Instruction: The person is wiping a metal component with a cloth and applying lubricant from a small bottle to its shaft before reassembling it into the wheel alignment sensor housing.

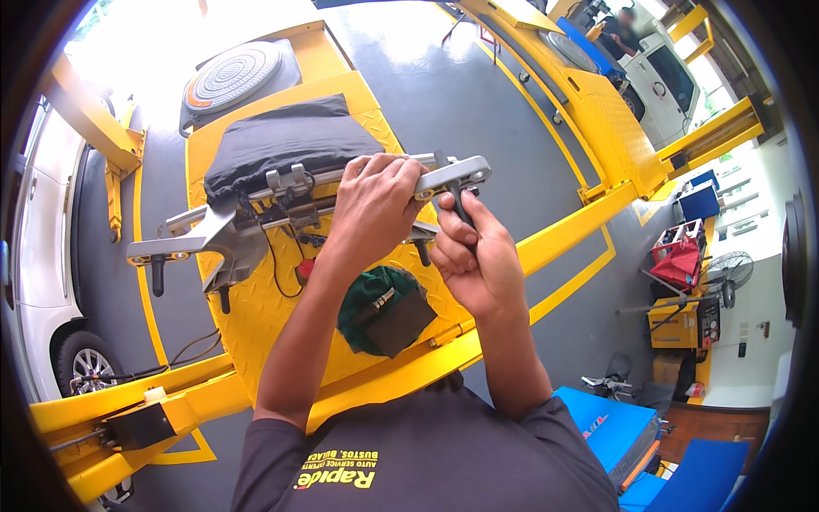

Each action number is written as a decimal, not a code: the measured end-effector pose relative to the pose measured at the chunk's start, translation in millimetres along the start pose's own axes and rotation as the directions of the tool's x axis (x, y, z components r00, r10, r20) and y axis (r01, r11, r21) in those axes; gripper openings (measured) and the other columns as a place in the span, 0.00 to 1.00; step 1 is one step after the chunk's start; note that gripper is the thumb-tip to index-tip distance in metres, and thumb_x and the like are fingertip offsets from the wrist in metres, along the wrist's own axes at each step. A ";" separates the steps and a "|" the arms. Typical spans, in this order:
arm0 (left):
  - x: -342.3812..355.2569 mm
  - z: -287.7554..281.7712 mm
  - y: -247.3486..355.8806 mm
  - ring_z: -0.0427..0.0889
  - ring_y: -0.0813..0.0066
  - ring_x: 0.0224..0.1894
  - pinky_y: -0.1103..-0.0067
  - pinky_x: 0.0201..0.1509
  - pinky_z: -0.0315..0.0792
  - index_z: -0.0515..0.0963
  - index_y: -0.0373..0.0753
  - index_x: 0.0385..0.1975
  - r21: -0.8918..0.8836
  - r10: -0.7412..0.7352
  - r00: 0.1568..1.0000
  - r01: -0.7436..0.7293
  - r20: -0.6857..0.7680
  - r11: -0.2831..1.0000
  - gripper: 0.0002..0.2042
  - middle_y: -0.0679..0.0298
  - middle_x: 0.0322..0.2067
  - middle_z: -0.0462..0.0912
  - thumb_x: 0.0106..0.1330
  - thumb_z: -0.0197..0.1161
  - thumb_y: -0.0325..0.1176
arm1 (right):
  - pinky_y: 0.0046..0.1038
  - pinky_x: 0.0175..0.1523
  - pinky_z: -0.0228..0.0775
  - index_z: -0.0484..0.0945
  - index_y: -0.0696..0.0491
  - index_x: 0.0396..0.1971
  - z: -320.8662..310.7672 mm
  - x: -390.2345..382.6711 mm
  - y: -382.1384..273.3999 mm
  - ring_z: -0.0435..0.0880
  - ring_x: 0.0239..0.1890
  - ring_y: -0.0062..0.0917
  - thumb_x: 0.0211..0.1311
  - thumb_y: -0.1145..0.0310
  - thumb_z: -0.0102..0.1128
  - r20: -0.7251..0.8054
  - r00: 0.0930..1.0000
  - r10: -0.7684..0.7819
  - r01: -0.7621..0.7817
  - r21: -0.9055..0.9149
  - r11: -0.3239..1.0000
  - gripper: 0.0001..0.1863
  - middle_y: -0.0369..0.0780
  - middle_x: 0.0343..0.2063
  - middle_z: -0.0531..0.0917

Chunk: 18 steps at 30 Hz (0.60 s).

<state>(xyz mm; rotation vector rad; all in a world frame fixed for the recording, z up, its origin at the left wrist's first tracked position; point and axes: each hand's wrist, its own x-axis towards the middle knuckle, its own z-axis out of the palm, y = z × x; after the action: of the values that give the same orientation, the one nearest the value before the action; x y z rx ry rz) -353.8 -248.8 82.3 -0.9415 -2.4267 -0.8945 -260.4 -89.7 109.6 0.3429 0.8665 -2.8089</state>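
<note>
A silver wheel-alignment clamp point(235, 241) with twin rails and black pegs is held above a yellow diamond-plate ramp point(256, 328). My left hand point(375, 205) is wrapped over its rails near the right end. At that end, the fingers of my right hand point(479, 260) close round a black peg point(461, 205) below the grey end arm point(456, 175). Part of the peg is hidden by those fingers. Black cloth point(286, 141) lies behind the clamp. Between my forearms a dark green cap or cloth point(375, 294) with a black flap rests on the ramp.
A round turning plate point(235, 77) sits at the ramp's far end. Yellow lift beams point(563, 235) cross at right. A white car point(43, 230) stands at left, another vehicle point(665, 85) far right near a person point(620, 34). A fan point(729, 273) and yellow machine point(682, 324) are at right.
</note>
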 end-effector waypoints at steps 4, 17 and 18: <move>0.5 1.4 -3.1 0.83 0.54 0.60 0.59 0.68 0.69 0.84 0.38 0.47 -0.016 0.011 1.000 -0.011 0.007 1.000 0.11 0.55 0.48 0.89 0.65 0.67 0.29 | 0.23 0.26 0.51 0.72 0.53 0.48 3.9 -26.5 2.0 0.54 0.16 0.15 0.91 0.57 0.40 -0.024 0.999 0.046 -0.043 0.095 0.995 0.16 0.29 0.21 0.62; 0.3 0.8 0.4 0.82 0.54 0.60 0.58 0.69 0.68 0.83 0.38 0.50 0.008 -0.002 0.999 0.002 0.048 1.000 0.13 0.58 0.48 0.89 0.66 0.69 0.31 | 0.23 0.26 0.50 0.73 0.55 0.48 1.5 -13.1 3.8 0.54 0.17 0.15 0.91 0.58 0.42 -0.021 1.000 -0.020 0.021 0.010 1.000 0.16 0.29 0.21 0.61; 1.5 -0.4 0.5 0.82 0.53 0.60 0.58 0.69 0.69 0.83 0.38 0.50 0.016 -0.003 0.999 0.002 0.044 1.000 0.13 0.57 0.47 0.89 0.66 0.69 0.31 | 0.23 0.26 0.50 0.74 0.55 0.48 2.8 -4.0 2.9 0.54 0.17 0.15 0.90 0.58 0.42 -0.020 0.999 -0.039 0.039 -0.019 0.999 0.16 0.29 0.22 0.61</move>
<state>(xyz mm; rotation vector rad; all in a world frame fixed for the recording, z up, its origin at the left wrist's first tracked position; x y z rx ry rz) -354.4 -248.2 83.6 -0.9619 -2.4687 -0.8624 -256.3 -93.2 111.4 0.3561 0.9124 -2.8360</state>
